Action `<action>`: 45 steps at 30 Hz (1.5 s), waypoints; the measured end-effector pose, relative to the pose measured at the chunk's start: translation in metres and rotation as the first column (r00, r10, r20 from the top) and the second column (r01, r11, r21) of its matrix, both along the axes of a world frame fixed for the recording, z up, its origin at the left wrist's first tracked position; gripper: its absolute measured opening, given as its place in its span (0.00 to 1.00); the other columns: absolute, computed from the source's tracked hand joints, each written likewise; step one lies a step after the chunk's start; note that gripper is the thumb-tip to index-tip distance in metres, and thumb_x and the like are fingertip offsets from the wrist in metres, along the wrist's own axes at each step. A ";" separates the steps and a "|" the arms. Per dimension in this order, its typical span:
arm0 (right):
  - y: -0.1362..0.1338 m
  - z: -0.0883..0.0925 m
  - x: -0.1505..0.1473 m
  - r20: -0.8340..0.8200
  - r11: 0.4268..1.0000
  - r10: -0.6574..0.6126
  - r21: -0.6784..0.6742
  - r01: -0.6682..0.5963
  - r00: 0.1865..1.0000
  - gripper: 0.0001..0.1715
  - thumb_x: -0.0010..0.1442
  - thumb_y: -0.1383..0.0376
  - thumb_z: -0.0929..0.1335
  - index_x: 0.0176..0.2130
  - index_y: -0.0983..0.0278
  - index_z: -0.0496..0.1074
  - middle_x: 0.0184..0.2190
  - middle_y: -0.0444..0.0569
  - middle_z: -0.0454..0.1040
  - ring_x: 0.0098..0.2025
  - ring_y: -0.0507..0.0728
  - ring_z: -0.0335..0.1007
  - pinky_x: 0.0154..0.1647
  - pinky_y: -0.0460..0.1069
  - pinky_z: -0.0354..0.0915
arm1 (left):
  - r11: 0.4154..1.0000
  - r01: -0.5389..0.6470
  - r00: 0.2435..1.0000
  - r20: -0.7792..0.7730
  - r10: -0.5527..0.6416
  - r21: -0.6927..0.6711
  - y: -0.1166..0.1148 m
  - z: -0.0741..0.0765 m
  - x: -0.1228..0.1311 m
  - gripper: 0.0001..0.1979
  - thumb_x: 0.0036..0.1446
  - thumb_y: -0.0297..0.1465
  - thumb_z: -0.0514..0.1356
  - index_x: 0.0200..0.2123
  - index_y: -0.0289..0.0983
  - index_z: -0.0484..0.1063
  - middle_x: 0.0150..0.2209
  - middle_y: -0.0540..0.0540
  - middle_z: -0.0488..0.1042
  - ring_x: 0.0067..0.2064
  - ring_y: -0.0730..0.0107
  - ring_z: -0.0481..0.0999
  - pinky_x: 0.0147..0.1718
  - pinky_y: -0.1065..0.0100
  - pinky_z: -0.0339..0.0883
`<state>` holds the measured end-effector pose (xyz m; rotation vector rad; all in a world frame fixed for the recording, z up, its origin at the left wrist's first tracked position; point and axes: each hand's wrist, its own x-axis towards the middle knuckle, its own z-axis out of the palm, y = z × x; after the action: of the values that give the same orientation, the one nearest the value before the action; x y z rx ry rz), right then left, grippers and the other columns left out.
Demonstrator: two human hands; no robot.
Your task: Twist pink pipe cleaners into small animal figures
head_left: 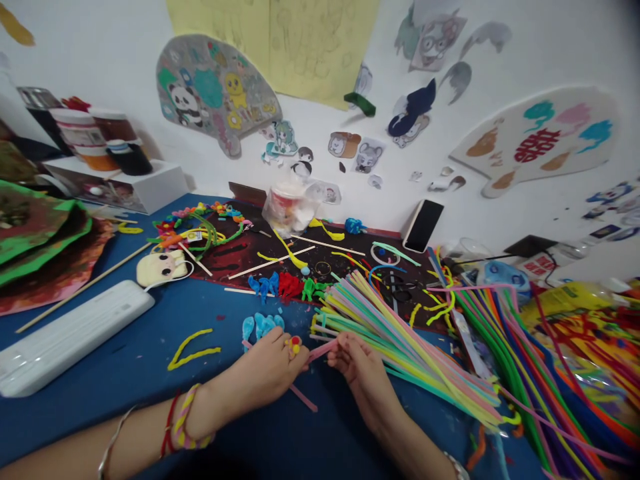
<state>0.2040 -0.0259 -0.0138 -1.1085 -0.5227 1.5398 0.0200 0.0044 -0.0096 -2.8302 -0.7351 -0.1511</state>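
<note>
My left hand [270, 363], with a red-and-yellow flower ring on one finger, is closed round a pink pipe cleaner [323, 350]. Another length of pink sticks out below its fingers, and a short end shows at its left. My right hand [363, 373] pinches the pink pipe cleaner between thumb and forefinger, so a short stretch runs between both hands. Just behind my left hand lie light blue looped pipe cleaner pieces [263, 325]. A bent yellow pipe cleaner [193, 350] rests on the blue table to the left. A bundle of pastel pipe cleaners [400, 333] lies beside my right hand.
Blue, red and green pipe cleaner pieces [290, 287] lie on a dark mat [230, 250] with wooden sticks and scissors [397, 290]. A white power strip [75, 337] lies left. A phone [424, 225] leans on the wall. More bright pipe cleaners [515, 347] fill the right.
</note>
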 end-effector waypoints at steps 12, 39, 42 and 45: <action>0.002 0.006 0.004 -0.007 0.997 0.051 0.050 -0.050 0.999 0.12 0.49 0.60 0.72 0.26 0.66 0.70 0.22 0.43 0.70 0.26 0.48 0.67 0.30 0.43 0.66 | 0.940 -0.125 0.970 0.162 0.184 -0.319 0.000 0.002 -0.001 0.09 0.63 0.32 0.49 0.32 0.36 0.64 0.30 0.47 0.70 0.33 0.64 0.71 0.32 0.67 0.61; 0.005 0.004 0.009 0.026 0.991 0.118 0.060 -0.120 0.993 0.11 0.49 0.61 0.72 0.27 0.66 0.70 0.22 0.44 0.70 0.25 0.49 0.67 0.30 0.44 0.66 | 0.956 -0.070 0.982 0.150 0.117 -0.286 0.008 0.011 -0.005 0.11 0.63 0.31 0.48 0.31 0.35 0.66 0.27 0.47 0.70 0.29 0.66 0.70 0.29 0.69 0.59; 0.005 0.005 0.009 0.024 0.990 0.123 0.062 -0.124 0.992 0.11 0.50 0.61 0.71 0.28 0.67 0.70 0.22 0.44 0.70 0.25 0.48 0.67 0.30 0.43 0.66 | 0.957 -0.058 0.983 0.149 0.104 -0.285 0.008 0.010 -0.006 0.10 0.63 0.31 0.48 0.31 0.36 0.66 0.27 0.48 0.70 0.29 0.67 0.69 0.28 0.69 0.58; 0.006 0.006 0.009 0.011 0.990 0.121 0.065 -0.122 0.993 0.11 0.50 0.61 0.72 0.27 0.67 0.70 0.22 0.44 0.70 0.25 0.48 0.67 0.29 0.43 0.66 | 0.961 -0.052 0.984 0.150 0.095 -0.272 0.008 0.008 -0.007 0.10 0.63 0.32 0.48 0.32 0.36 0.66 0.27 0.48 0.70 0.28 0.68 0.69 0.29 0.70 0.58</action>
<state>0.2128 -0.0203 -0.0081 -1.0484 -0.6518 1.6123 0.0126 0.0120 -0.0012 -3.0664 -0.9612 -0.2931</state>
